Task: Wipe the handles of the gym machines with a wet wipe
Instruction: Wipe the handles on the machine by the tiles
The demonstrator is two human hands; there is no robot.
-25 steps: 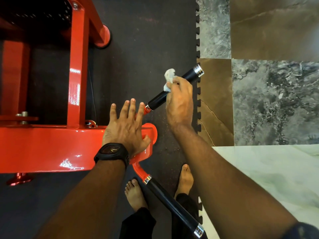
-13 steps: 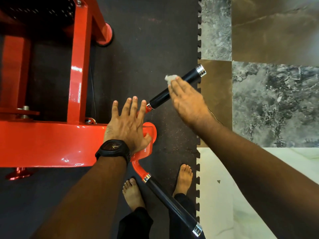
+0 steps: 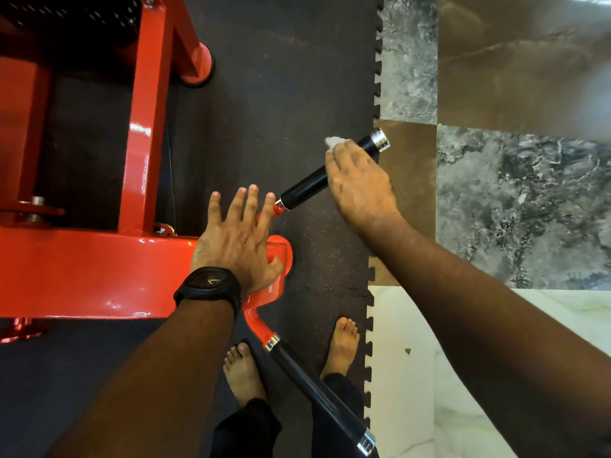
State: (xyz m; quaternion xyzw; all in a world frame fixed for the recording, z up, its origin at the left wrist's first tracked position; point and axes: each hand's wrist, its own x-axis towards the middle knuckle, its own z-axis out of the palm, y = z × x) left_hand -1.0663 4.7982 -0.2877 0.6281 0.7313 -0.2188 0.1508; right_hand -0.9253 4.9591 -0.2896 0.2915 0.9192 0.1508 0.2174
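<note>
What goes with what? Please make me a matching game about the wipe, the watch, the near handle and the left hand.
Things: 1 wet wipe; 2 watch; 3 near handle; 4 left hand.
Places: A on a wrist; B flat on the red frame; C under the right hand, on the far handle; D untouched, between the bare feet.
Pairs: 1-C, 2-A, 3-D, 4-B.

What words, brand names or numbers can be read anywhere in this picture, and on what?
Nothing here can be read for certain.
wristwatch: the dial shows only hands, with no legible digits or brand.
red handle bracket: one small dark mark, too small and blurred to read.
</note>
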